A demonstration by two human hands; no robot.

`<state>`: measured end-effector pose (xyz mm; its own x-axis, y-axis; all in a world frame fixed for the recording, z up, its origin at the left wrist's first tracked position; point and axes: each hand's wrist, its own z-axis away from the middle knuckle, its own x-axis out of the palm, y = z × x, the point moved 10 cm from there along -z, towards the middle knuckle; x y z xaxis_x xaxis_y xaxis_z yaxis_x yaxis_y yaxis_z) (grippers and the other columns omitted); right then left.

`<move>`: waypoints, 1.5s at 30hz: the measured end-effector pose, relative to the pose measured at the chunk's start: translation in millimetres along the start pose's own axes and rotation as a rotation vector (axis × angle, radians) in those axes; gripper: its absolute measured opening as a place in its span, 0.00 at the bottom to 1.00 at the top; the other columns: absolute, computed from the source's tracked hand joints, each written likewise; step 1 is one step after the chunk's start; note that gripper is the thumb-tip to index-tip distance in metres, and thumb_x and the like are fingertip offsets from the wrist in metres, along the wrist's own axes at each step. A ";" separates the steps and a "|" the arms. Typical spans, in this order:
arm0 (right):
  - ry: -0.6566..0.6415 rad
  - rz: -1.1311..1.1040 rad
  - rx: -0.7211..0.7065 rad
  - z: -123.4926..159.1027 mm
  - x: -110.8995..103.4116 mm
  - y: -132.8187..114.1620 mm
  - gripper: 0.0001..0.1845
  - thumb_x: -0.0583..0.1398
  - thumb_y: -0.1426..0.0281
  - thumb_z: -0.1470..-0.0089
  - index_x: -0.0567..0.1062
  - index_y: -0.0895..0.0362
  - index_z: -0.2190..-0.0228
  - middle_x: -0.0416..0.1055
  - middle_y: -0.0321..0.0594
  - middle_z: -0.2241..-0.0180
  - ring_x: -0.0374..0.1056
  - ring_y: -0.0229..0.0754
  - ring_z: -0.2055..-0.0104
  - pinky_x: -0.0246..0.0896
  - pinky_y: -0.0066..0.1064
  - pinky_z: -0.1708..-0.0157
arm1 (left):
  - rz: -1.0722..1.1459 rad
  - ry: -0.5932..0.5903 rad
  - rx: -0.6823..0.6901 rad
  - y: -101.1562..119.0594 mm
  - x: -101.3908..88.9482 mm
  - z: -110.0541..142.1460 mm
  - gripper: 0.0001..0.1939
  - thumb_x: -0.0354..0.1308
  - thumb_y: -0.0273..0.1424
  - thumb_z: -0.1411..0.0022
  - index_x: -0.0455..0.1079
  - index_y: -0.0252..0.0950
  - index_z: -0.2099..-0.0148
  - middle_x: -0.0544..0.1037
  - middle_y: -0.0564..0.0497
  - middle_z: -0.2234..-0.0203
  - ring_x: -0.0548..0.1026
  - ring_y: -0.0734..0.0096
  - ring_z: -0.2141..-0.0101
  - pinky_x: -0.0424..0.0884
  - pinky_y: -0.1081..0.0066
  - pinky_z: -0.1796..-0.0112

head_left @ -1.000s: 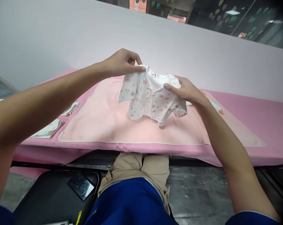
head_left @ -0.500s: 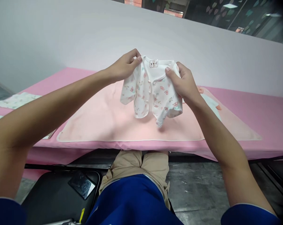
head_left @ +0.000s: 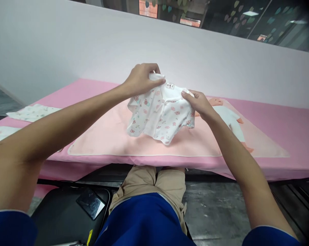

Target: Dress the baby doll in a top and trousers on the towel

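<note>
A small white baby shirt (head_left: 159, 112) with a pink print and a neck label hangs in front of me, over the peach mat. My left hand (head_left: 146, 78) pinches one shoulder near the collar. With thumb and fingers, my right hand (head_left: 197, 100) grips the other shoulder, a little lower. The shirt's front faces me and its hem hangs just above the mat (head_left: 100, 140). Beyond my right forearm lies a baby doll (head_left: 230, 119) dressed in white, partly hidden by that arm.
Folded printed baby clothes (head_left: 32, 112) lie at the left of the pink-covered table (head_left: 267, 119). A white wall (head_left: 54, 44) rises behind it. Below left, a phone (head_left: 91, 203) rests on a black chair (head_left: 57, 215).
Both hands have come down with the shirt, the right one further, so the collar now slants. More of the doll shows beside my right arm.
</note>
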<state>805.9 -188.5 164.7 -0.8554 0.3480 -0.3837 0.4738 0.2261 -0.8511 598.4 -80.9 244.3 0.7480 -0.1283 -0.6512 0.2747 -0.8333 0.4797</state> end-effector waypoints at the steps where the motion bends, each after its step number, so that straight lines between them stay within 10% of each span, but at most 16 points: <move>1: 0.036 0.011 -0.036 1.9 -1.1 -3.4 0.31 0.68 0.40 0.42 0.71 0.55 0.73 0.65 0.35 0.74 0.60 0.38 0.71 0.53 0.30 0.72 | -0.017 0.020 -0.004 0.8 1.2 -0.9 0.13 0.63 0.46 0.38 0.74 0.42 0.62 0.77 0.50 0.71 0.69 0.61 0.59 0.63 0.60 0.58; 12: 0.535 0.305 -0.374 63.3 -14.2 -91.1 0.31 0.62 0.59 0.33 0.50 0.53 0.78 0.42 0.31 0.77 0.41 0.35 0.73 0.37 0.35 0.72 | -0.107 0.150 0.061 46.9 -1.6 7.5 0.13 0.57 0.42 0.35 0.75 0.39 0.65 0.78 0.48 0.71 0.75 0.58 0.63 0.67 0.60 0.58; 27: 0.441 0.071 -0.232 67.5 -9.1 -85.5 0.31 0.62 0.57 0.31 0.52 0.53 0.78 0.46 0.32 0.76 0.44 0.36 0.74 0.41 0.33 0.74 | -0.105 0.076 -0.028 67.4 -25.8 41.5 0.16 0.58 0.44 0.31 0.69 0.39 0.67 0.71 0.47 0.75 0.72 0.58 0.64 0.68 0.60 0.60; 34: 0.404 0.114 -0.250 94.7 14.9 -101.5 0.35 0.58 0.41 0.31 0.57 0.52 0.76 0.50 0.36 0.75 0.51 0.40 0.72 0.50 0.35 0.73 | -0.029 -0.016 -0.034 88.1 -23.5 74.1 0.21 0.55 0.47 0.26 0.67 0.39 0.68 0.62 0.49 0.78 0.69 0.59 0.67 0.67 0.58 0.62; 45: 0.027 -0.090 -0.212 118.2 67.2 -119.0 0.29 0.56 0.37 0.31 0.77 0.48 0.59 0.67 0.39 0.66 0.68 0.47 0.59 0.72 0.40 0.59 | 0.242 -0.244 -0.093 111.9 0.3 102.3 0.26 0.51 0.51 0.21 0.64 0.36 0.66 0.65 0.50 0.75 0.68 0.70 0.70 0.64 0.66 0.68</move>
<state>667.3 -299.5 197.9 -0.8916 0.3413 -0.2976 0.4317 0.4424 -0.7861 567.6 -229.2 237.7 0.6348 -0.4502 -0.6279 0.1690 -0.7121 0.6814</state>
